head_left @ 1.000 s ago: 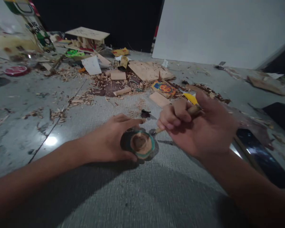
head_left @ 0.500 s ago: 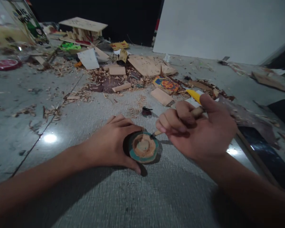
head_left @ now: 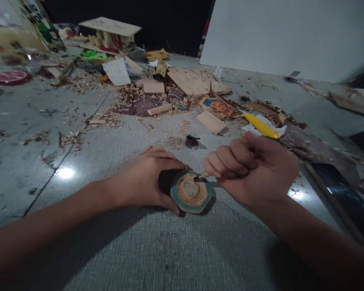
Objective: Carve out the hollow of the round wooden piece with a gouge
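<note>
A small round wooden piece point(head_left: 191, 195) with a teal rim and a hollowed bare-wood top lies on the grey mat point(head_left: 176, 246). My left hand point(head_left: 145, 182) is closed around its left side, thumb and fingers pressing it down. My right hand point(head_left: 251, 169) is a fist wrapped round a wooden-handled carving tool point(head_left: 202, 176). The tool's dark tip rests on the upper right of the hollow.
Wood shavings and flat offcuts point(head_left: 197, 81) litter the floor beyond. A yellow tool point(head_left: 261, 125), a painted block point(head_left: 216, 106) and a small dark lump point(head_left: 191, 140) lie behind my hands. A dark glossy panel point(head_left: 342, 198) sits at right, a white board point(head_left: 288, 36) behind.
My right hand has closed into a tighter fist and come down, bringing the tool tip from beside the piece onto its hollow. The piece has shifted slightly right under my left hand.
</note>
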A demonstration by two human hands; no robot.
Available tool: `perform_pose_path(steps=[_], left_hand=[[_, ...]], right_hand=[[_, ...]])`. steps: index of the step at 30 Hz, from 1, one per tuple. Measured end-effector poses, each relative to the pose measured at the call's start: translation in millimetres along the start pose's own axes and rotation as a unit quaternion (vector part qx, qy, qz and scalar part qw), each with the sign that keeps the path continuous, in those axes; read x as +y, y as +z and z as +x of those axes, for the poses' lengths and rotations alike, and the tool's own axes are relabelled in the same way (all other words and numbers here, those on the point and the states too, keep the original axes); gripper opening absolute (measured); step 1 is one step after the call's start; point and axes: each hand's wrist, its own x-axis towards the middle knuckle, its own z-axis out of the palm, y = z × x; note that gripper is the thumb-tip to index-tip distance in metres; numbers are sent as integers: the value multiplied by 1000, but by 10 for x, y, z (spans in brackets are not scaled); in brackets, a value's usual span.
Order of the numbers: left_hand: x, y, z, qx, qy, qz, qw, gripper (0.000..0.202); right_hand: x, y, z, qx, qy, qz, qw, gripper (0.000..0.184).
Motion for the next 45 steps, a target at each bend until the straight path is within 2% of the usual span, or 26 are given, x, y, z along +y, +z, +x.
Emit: perform_pose_path(steps=[8,14,20,22,26,28,30,32,34,36,38,41,45], left_hand=[[40,-10,-6,-6,0,13,1000,77],[51,-7,-16,-3,-3,9,1000,74],[42,7,-2,-1,2,13,1000,72],[37,15,-3,1,2,15,1000,72],[30,33,-9,15,3,19,1000,73],[33,35,-12,18,4,16,1000,73],[39,31,-15,19,6,13,1000,75],[45,26,-17,22,7,16,1000,77],[46,25,-18,27,11,20,999,77],[42,29,-20,32,18,18,999,75],[36,35,-21,35,23,14,999,74],[29,36,-25,35,23,16,999,74],[23,29,-30,30,24,17,999,73]], right_hand=[[-37,31,0,43,13,26,999,61],[-35,43,-11,37,22,59,997,57],[-13,86,-36,38,23,33,998,59],[9,98,-25,56,19,40,997,59],[74,116,-18,142,7,61,988,55],[77,125,-50,153,-13,30,988,54],[22,135,-106,110,-34,-79,990,55],[-96,139,-168,29,-32,-253,967,52],[-246,132,-216,-49,-4,-412,910,45],[-383,110,-239,-98,24,-515,851,35],[-474,80,-243,-126,43,-574,808,23],[-526,36,-242,-149,50,-610,777,18],[-545,19,-258,-136,68,-626,765,20]])
